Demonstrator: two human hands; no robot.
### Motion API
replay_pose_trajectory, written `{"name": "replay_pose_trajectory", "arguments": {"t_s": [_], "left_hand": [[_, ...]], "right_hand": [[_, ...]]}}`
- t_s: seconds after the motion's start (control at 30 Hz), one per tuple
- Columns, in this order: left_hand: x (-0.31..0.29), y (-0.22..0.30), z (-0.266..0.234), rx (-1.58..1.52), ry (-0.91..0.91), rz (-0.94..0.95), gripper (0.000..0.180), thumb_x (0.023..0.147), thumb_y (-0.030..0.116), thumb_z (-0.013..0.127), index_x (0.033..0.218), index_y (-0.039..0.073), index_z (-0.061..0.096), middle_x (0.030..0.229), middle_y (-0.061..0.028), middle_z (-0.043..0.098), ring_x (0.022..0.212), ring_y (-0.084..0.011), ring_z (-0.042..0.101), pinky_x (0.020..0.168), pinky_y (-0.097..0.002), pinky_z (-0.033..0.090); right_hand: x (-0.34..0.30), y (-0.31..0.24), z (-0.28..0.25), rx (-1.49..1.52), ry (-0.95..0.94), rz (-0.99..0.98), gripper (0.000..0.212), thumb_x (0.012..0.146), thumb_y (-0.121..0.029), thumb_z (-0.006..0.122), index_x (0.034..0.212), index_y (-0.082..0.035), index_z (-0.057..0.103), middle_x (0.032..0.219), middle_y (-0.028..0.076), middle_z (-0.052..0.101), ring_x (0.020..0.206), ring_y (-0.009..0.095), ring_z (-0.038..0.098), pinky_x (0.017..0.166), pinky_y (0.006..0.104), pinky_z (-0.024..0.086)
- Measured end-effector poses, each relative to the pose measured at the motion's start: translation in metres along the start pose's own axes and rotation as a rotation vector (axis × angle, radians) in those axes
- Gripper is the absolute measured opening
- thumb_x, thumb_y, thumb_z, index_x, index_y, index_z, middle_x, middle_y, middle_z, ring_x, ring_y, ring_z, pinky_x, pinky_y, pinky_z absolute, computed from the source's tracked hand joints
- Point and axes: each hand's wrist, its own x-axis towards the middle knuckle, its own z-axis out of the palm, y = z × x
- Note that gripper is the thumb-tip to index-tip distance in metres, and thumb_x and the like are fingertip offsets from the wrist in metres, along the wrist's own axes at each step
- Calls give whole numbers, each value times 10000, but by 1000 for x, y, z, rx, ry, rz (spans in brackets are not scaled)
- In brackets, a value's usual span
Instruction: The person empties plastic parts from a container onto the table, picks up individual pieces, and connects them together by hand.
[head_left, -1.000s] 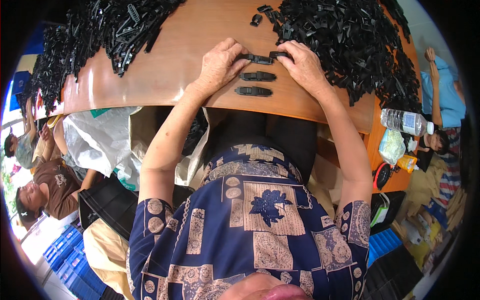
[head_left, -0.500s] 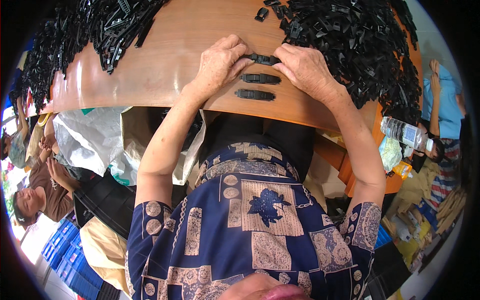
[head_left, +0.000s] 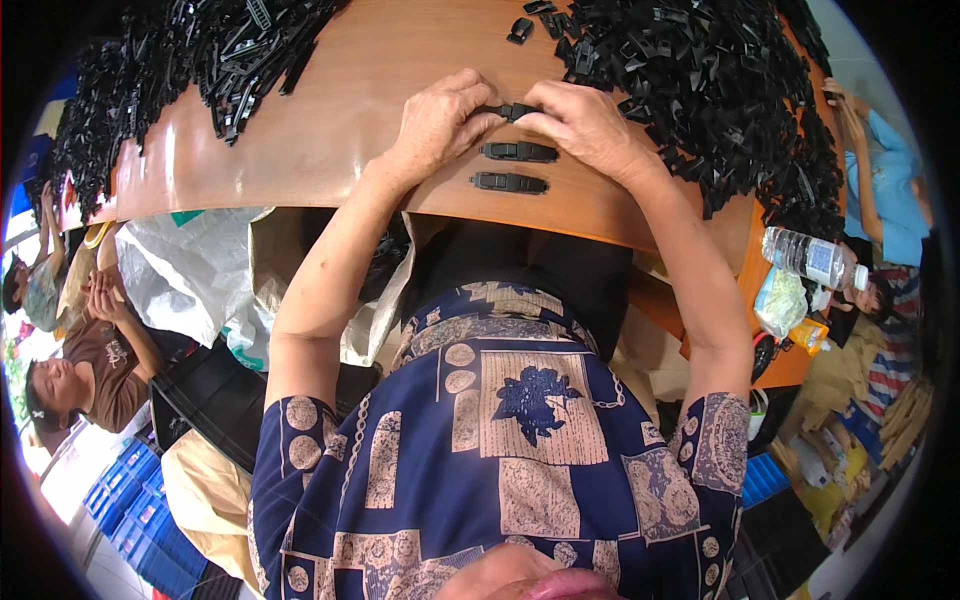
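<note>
My left hand [head_left: 440,128] and my right hand [head_left: 592,128] meet over the wooden table, each pinching one end of a narrow black plastic piece [head_left: 514,112]. The fingers cover much of it, so only its middle shows. On the table just nearer to me lie a long black plastic piece [head_left: 519,152] and, below that, a similar black piece [head_left: 510,183]. Both lie sideways, roughly parallel and apart from each other, and neither is touched by a hand.
A heap of long black parts [head_left: 255,60] covers the table's far left; a heap of small black parts [head_left: 700,90] fills the right. A few loose parts [head_left: 520,30] lie beside it. A clear bottle [head_left: 805,256] is at right. A white sack [head_left: 180,270] hangs below the left edge. People sit on both sides.
My right hand has moved left, toward my left hand, along the held piece, so less of it shows between the fingers. The two pieces on the table have not moved.
</note>
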Motion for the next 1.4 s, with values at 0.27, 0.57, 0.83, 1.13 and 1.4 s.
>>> {"name": "replay_pose_trajectory", "arguments": {"t_s": [0.27, 0.57, 0.83, 1.13, 1.4], "left_hand": [[-13, 48, -7, 170, -272, 256, 793, 787, 493, 784, 1459, 191, 491, 1408, -167, 514, 1295, -393, 500, 1101, -503, 382], [-92, 48, -10, 233, 22, 130, 485, 855, 253, 761, 1302, 124, 621, 1273, -185, 559, 1130, -391, 560, 943, -472, 481], [-265, 22, -47, 304, 287, -458, 516, 805, 136, 786, 1284, 74, 604, 1269, -231, 553, 1137, -427, 574, 965, -486, 491], [-280, 7, -61, 607, 101, -546, 402, 814, 129, 759, 1193, 78, 634, 1195, -150, 591, 1101, -363, 572, 929, -472, 446], [-30, 4, -100, 311, 344, -43, 360, 808, -10, 702, 1163, 27, 656, 1128, -175, 619, 1049, -381, 600, 898, -451, 494]], "right_hand": [[-33, 29, 32, 332, 548, 186, 218, 954, -242, 715, 934, -31, 664, 708, 77, 647, 600, 167, 586, 578, 320, 477], [-31, 26, 38, 53, 517, -13, 145, 939, -169, 687, 895, -54, 611, 829, 111, 672, 746, 338, 672, 638, 430, 517], [-31, 3, 28, -258, 476, -96, 96, 899, -142, 688, 900, -73, 622, 958, 92, 637, 890, 293, 637, 739, 402, 512], [77, -3, 47, -222, 386, -234, 311, 864, -165, 734, 1109, 6, 647, 1230, 156, 592, 1195, 310, 553, 1016, 435, 434], [95, 14, 57, -244, 523, 187, 577, 892, -241, 731, 1366, 1, 507, 1381, 199, 507, 1317, 365, 455, 1060, 510, 367]]}}
